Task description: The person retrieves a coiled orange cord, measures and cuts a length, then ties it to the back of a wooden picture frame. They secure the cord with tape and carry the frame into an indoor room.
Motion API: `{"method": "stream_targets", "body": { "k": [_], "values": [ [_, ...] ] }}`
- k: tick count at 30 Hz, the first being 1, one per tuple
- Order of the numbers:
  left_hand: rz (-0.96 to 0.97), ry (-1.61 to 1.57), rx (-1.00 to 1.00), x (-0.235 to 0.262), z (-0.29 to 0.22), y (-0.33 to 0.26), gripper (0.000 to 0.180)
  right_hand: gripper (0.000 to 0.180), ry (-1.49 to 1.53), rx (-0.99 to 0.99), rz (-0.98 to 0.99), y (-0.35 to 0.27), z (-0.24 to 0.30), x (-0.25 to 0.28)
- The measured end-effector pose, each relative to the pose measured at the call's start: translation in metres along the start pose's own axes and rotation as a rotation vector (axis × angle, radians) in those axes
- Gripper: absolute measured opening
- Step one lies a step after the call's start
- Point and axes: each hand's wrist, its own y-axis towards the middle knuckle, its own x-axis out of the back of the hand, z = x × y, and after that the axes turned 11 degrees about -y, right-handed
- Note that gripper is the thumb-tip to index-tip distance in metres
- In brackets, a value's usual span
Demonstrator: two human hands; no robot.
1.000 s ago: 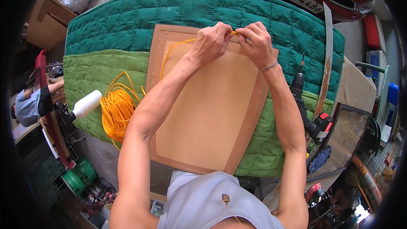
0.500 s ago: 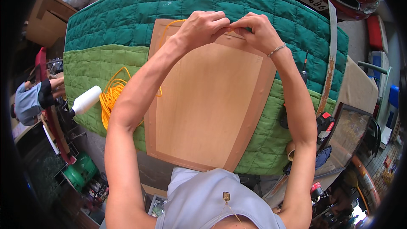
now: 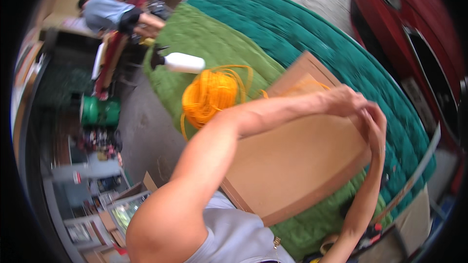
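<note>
A tan wooden panel (image 3: pixel 287 165) with a raised brown frame lies across the padded cover in front of me. Over its far end, my left hand (image 3: pixel 347 101) and my right hand (image 3: pixel 377 124) meet, fingers pinched together. A thin orange cord (image 3: pixel 312 85) crosses the panel and disappears under my left hand. Motion blur and my fingers hide the exact grip, though both hands appear closed on the cord. To the left of the panel, a loose coil of orange cord (image 3: pixel 209 98) rests on the light green cover (image 3: pixel 209 31).
Beyond the coil lies a white spray bottle (image 3: pixel 184 63). A dark green quilted cover (image 3: pixel 253 7) spans the far side. A red car (image 3: pixel 414 24) stands at far right, near a long metal strip (image 3: pixel 414 182). Another person (image 3: pixel 107 12) bends over at upper left.
My view has swung to the left, so the table appears tilted and shifted right. My hands stay together at the panel's far end, still pinching.
</note>
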Motion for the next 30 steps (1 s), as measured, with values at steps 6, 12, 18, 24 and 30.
{"method": "stream_targets", "body": {
  "k": [6, 12, 18, 24, 30],
  "values": [
    [0.276, -0.048, 0.425, 0.013, -0.013, 0.001, 0.024, 0.013, -0.264, 0.139, -0.071, -0.003, -0.018, 0.001],
    [0.199, -0.05, 0.65, 0.003, -0.032, 0.005, 0.031, 0.012, -0.181, 0.2, -0.151, 0.0, -0.027, -0.004],
    [0.08, -0.09, 0.457, -0.032, -0.011, -0.027, 0.021, 0.017, -0.356, 0.268, -0.228, -0.006, -0.028, -0.009],
    [0.054, 0.014, 0.614, -0.032, -0.005, -0.045, 0.021, 0.006, -0.759, 0.382, -0.501, -0.015, -0.032, -0.02],
    [-0.014, -0.025, 0.763, -0.037, -0.077, -0.041, 0.026, 0.049, -0.809, 0.052, -0.681, -0.082, -0.035, -0.101]
  ]
}}
